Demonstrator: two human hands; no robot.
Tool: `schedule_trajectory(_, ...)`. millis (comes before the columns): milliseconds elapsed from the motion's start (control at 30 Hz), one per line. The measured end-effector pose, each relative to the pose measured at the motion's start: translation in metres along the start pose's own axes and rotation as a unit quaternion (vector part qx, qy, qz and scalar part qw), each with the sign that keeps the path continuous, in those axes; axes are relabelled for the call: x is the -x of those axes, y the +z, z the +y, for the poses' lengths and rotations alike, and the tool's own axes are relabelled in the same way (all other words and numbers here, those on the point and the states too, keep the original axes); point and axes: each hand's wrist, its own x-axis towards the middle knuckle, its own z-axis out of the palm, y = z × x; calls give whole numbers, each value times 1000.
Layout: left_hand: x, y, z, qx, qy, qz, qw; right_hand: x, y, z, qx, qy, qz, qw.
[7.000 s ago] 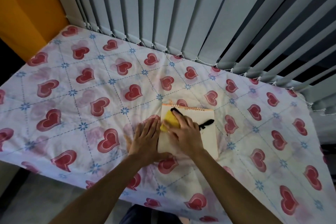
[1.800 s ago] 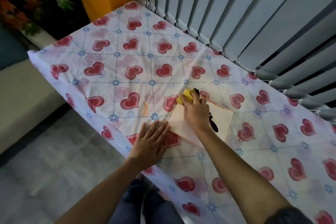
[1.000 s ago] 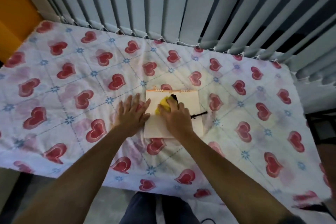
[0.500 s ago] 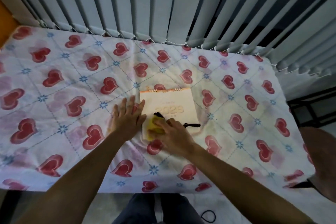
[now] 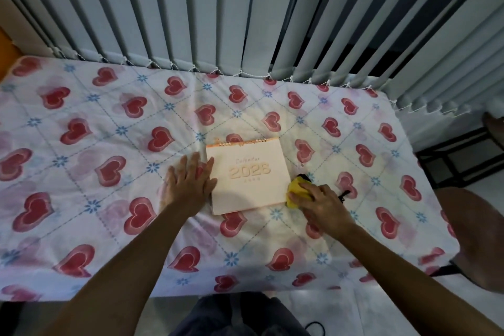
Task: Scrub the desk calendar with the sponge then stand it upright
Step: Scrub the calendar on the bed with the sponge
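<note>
The desk calendar [image 5: 246, 177] lies flat on the heart-print cloth, its pale cover reading "2026" and its spiral binding at the far edge. My left hand [image 5: 188, 183] rests flat on the cloth with fingers spread, its fingertips against the calendar's left edge. My right hand [image 5: 319, 200] grips the yellow sponge [image 5: 296, 189] just off the calendar's right edge, near its lower corner. The sponge is pressed down on the cloth. A black piece shows behind the sponge and beside my right hand.
The table [image 5: 81, 199] under the cloth backs onto vertical grey blinds [image 5: 218, 13]. A brown rounded seat [image 5: 474, 237] stands at the right, past the table's end. The near edge of the table is just in front of my body.
My right hand has slid the sponge from the calendar's lower left, across the cover, to just off its right edge. The whole cover now shows. My left hand stays at the left edge.
</note>
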Motion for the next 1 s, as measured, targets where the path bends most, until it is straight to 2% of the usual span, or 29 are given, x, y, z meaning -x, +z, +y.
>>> schedule_trajectory(67, -3, -5, 8, 16, -24, -5, 1000, -3, -3, -3, -16, 6, 13, 1000)
schedule_trajectory(133, -3, -15, 28, 54, -20, 49, 997, -8, -6, -7, -73, 12, 32, 997)
schedule_trajectory(200, 0, -29, 59, 187, 6, 130, 974, -17, -10, -11, -155, 41, 38, 986)
schedule_trajectory(233, 1, -38, 74, 279, 0, 129, 952, -21, -11, -13, -206, 65, 30, 976)
schedule_trajectory(267, 1, -47, 88, 362, -15, 84, 928, -25, -12, -15, -249, 82, 25, 965)
schedule_trajectory(300, 2, -55, 100, 416, -26, 2, 909, -30, -14, -17, -276, 88, 33, 956)
schedule_trajectory(367, 1, -67, 115, 486, -35, -161, 858, -38, -17, -21, -294, 82, 53, 951)
schedule_trajectory(400, 0, -69, 118, 524, -37, -215, 823, -41, -19, -23, -302, 81, 54, 948)
schedule_trajectory(467, -4, -69, 119, 590, -27, -236, 771, -44, -19, -26, -319, 75, 63, 943)
schedule_trajectory(533, -9, -62, 120, 635, -26, -209, 743, -42, -15, -29, -316, 80, 102, 940)
schedule_trajectory(600, -10, -59, 126, 663, -38, -189, 723, -36, -9, -29, -339, 130, 152, 919)
schedule_trajectory(667, -9, -63, 133, 682, -48, -174, 709, -30, -5, -32, -429, 226, 185, 855)
schedule_trajectory(700, -9, -65, 136, 687, -47, -166, 706, -29, -4, -33, -489, 276, 194, 805)
schedule_trajectory(733, -10, -68, 137, 692, -42, -158, 704, -31, -5, -34, -556, 321, 196, 741)
schedule_trajectory(767, -11, -71, 139, 693, -33, -151, 704, -34, -4, -33, -629, 354, 197, 663)
schedule_trajectory(800, -11, -74, 141, 690, -26, -142, 710, -38, -4, -32, -679, 380, 200, 596)
schedule_trajectory(833, -12, -78, 144, 679, -18, -129, 723, -42, -5, -31, -708, 397, 197, 549)
schedule_trajectory(900, -16, -82, 151, 644, 12, -105, 758, -48, -10, -28, -741, 431, 183, 481)
schedule_trajectory(1000, -20, -87, 170, 610, 47, -81, 787, -45, -17, -17, -820, 459, 113, 323)
